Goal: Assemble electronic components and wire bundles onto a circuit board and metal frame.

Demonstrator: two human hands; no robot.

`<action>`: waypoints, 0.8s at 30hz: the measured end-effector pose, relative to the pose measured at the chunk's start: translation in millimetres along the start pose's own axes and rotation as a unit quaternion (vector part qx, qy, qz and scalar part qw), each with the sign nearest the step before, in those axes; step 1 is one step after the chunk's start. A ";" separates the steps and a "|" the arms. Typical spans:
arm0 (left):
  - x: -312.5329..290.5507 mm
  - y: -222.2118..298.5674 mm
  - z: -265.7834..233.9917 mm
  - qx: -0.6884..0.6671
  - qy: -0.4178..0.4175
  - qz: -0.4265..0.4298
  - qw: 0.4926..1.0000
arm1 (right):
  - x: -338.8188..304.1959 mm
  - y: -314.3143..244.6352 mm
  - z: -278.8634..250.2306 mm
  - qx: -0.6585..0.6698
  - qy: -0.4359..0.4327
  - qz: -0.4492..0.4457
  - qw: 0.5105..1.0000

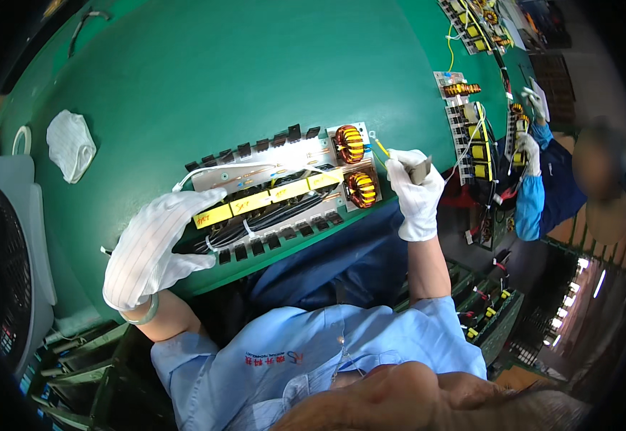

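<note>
A long circuit board assembly (306, 154) lies near the front edge of the green table. It carries yellow-taped transformers (250, 202), black finned parts along both long sides, a bundle of black cables and two copper-wound ring coils (350, 144) at its right end. My left hand (148, 248), in a white striped glove, grips the left end, fingers on the far side and thumb on the near side. Beside the coils my gloved right hand (415, 188) pinches a short yellow-green wire (381, 147) with a ring terminal. A grey flat piece (421, 170), kind unclear, shows at its fingers.
A white glove (71, 146) lies at the left, near a fan (8, 258). More board assemblies (471, 144) with wires stand on the table's right side, where a co-worker's gloved hands (528, 147) work. Green crates (105, 373) stand below the table.
</note>
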State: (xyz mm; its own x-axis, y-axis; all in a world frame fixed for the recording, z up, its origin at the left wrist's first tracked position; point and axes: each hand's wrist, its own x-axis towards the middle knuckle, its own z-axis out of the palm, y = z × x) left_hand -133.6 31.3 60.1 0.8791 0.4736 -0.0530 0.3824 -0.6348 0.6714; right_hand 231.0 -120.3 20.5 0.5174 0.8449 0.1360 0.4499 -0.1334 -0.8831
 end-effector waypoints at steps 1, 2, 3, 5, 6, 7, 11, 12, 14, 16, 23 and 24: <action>1.7 -1.0 1.0 -0.008 0.002 0.001 1.000 | 0.2 2.0 -1.0 -0.013 -0.002 -0.001 1.000; 2.7 -1.5 1.1 -0.015 0.004 0.001 1.000 | 0.1 4.0 -1.7 -0.026 -0.005 -0.002 1.000; 3.4 -0.8 0.4 -0.016 0.006 0.007 1.000 | -0.9 3.9 -1.9 -0.023 0.000 -0.002 1.000; 6.1 3.3 -1.8 -0.017 -0.008 -0.008 1.000 | -0.1 2.4 -2.9 -0.025 -0.006 0.005 1.000; 6.6 4.5 -2.9 -0.023 -0.019 -0.025 0.999 | 0.5 2.5 -2.3 -0.023 -0.005 0.005 1.000; 6.3 4.4 -2.2 -0.020 -0.020 -0.025 0.999 | 1.5 3.4 -1.8 -0.022 0.000 -0.001 1.000; 4.4 2.3 2.1 -0.016 -0.004 -0.007 1.000 | 1.6 7.9 0.3 -0.019 0.019 0.026 0.999; 4.2 2.4 2.7 -0.027 0.001 -0.003 1.000 | 2.1 9.3 0.7 -0.017 0.016 0.027 0.999; 6.2 2.3 0.3 -0.024 -0.006 -0.009 1.000 | 3.2 10.5 1.6 -0.016 0.078 0.002 0.997; 6.2 3.2 -1.3 -0.020 -0.010 -0.013 1.000 | 4.3 13.9 -1.8 -0.008 0.105 -0.031 0.994; 3.3 3.5 -1.3 -0.020 -0.008 -0.026 0.999 | 3.5 28.1 -1.3 0.181 0.141 0.042 0.972; 2.2 1.8 -0.8 -0.012 -0.006 -0.023 1.000 | 3.2 27.6 -2.0 0.265 0.110 0.064 0.956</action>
State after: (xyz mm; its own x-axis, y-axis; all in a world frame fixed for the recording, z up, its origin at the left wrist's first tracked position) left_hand -131.2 31.7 61.8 0.8643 0.4945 -0.0918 0.4150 -0.5980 0.6857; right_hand 246.5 -122.3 -2.5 0.7108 0.7016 0.0505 -0.0300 0.1019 -0.9943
